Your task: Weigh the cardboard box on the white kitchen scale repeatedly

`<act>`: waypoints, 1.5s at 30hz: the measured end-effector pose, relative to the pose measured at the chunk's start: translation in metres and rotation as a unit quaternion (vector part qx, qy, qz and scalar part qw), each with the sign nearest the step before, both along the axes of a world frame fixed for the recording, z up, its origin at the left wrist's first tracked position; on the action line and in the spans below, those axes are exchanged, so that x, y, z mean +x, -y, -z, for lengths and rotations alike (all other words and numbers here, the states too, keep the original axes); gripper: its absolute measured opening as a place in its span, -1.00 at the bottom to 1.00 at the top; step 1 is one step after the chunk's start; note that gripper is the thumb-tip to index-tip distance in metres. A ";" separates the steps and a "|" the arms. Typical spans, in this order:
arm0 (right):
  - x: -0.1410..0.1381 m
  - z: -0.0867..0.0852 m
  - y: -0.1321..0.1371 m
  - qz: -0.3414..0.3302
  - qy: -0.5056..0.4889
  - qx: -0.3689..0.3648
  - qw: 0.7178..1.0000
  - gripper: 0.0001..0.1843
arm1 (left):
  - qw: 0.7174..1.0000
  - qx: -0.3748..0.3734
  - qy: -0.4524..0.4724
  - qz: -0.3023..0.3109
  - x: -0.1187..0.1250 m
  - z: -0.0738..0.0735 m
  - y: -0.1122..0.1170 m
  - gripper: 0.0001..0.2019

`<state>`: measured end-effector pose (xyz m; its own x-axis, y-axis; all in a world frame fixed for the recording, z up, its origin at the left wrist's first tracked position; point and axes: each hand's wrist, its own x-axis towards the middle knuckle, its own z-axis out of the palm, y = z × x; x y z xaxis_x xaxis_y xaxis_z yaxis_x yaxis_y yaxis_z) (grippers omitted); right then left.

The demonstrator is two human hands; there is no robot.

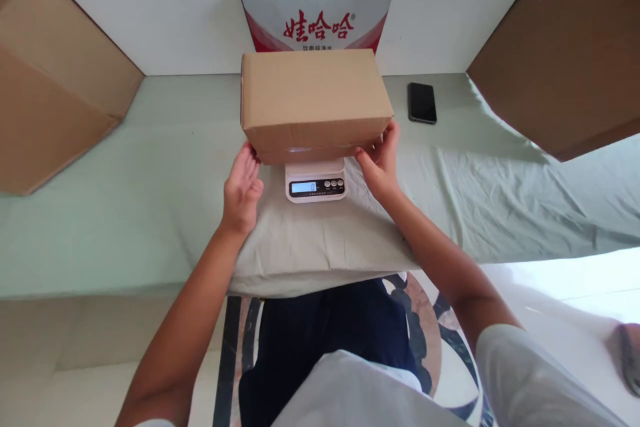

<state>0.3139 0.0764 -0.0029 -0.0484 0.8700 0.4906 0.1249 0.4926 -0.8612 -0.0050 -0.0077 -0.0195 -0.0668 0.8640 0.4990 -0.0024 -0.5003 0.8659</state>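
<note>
Nearest, below the scale, are the person's pale shirt (360,397) and dark trousers (325,327), with a patterned floor (423,320) showing around them. Next comes the front edge of a pale green cloth (125,213), wrinkled most to the right of the scale and spread under it. The small white scale (316,196) has its lit display, which seems to read 0, and its round buttons facing the person.

Left of the scale, the left hand (243,190) has its fingers against the lower corner of a brown box (315,90), the thumb standing apart; how firmly it holds, I cannot tell. Right of the scale, the right hand (381,163) is clamped on the box's other lower corner, thumb in front. The closed box is over the back of the scale; whether it rests there is hidden.

Beyond the scale to the right lies a black phone (423,103). Large brown cardboard (55,80) stands far left of the scale, another brown carton (560,67) far right. Straight behind it is a white carton (317,0) with red lettering.
</note>
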 end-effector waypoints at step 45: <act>-0.003 0.017 0.014 -0.007 -0.028 -0.015 0.999 -0.13 | 0.999 -0.034 -0.014 -0.012 0.007 -0.001 0.007 -0.13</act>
